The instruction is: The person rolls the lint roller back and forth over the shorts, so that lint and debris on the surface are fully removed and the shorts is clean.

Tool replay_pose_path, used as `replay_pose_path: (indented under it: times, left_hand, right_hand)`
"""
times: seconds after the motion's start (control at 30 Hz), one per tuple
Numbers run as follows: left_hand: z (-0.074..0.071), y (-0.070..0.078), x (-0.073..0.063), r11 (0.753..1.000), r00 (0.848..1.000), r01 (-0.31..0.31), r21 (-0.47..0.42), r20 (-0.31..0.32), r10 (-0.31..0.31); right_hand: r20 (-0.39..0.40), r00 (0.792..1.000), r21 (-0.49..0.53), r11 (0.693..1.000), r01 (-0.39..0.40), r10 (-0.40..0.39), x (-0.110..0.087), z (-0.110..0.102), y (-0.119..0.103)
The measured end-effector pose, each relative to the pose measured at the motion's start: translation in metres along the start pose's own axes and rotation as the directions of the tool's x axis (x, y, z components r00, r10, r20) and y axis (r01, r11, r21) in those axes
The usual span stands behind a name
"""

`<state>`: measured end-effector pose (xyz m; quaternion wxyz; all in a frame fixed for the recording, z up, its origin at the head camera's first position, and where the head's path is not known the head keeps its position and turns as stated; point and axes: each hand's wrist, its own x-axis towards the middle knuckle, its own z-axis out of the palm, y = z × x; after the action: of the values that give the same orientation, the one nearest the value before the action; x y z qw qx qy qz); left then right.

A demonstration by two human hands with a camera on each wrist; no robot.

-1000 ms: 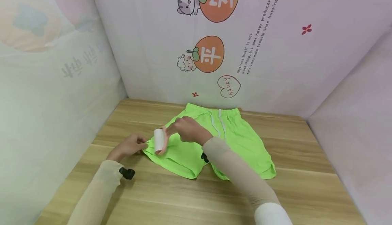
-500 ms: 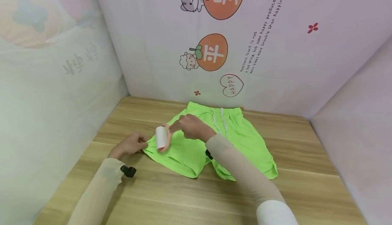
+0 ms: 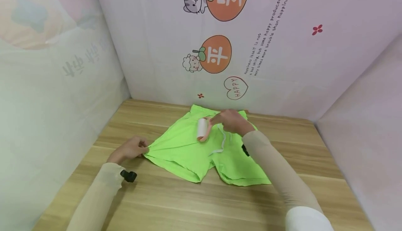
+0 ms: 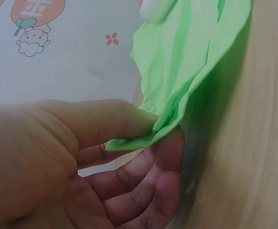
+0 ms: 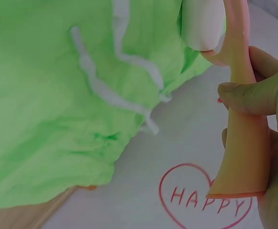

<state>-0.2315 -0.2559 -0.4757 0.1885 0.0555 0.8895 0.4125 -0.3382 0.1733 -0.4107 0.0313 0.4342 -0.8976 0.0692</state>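
Observation:
Neon green shorts with a white drawstring lie spread on the wooden table, waistband towards the back wall. My left hand pinches the outer corner of the left leg hem between thumb and fingers; in the left wrist view the hem is lifted off the wood. My right hand grips the pink handle of a lint roller. Its white roll lies against the fabric near the middle of the shorts, left of the drawstring. The right forearm hides part of the right leg.
The wooden table is enclosed by a printed back wall and pale side walls. The waistband lies close to the back wall. A small black camera mount sits on the left wrist.
My right hand has moved the lint roller rightward from the left leg to the middle of the shorts. Creases now run from the left hand's pinch, and the drawstring has shifted. The left hand stays put.

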Motion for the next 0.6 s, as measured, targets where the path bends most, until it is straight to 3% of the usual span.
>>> replay_pose_path:
  times: [0.27, 0.6]
  left_hand:
    - [-0.001, 0.001, -0.003, 1.0, 1.0, 0.013, 0.012, -0.003, -0.013]
    - [-0.003, 0.002, -0.004, 1.0, 1.0, 0.005, 0.018, 0.007, -0.006]
  right_hand:
    - [-0.033, 0.994, -0.012, 0.994, -0.109, 0.108, -0.055, -0.01, 0.047]
    - [-0.051, 0.967, 0.073, 0.967, -0.245, 0.249, -0.133, -0.018, 0.071]
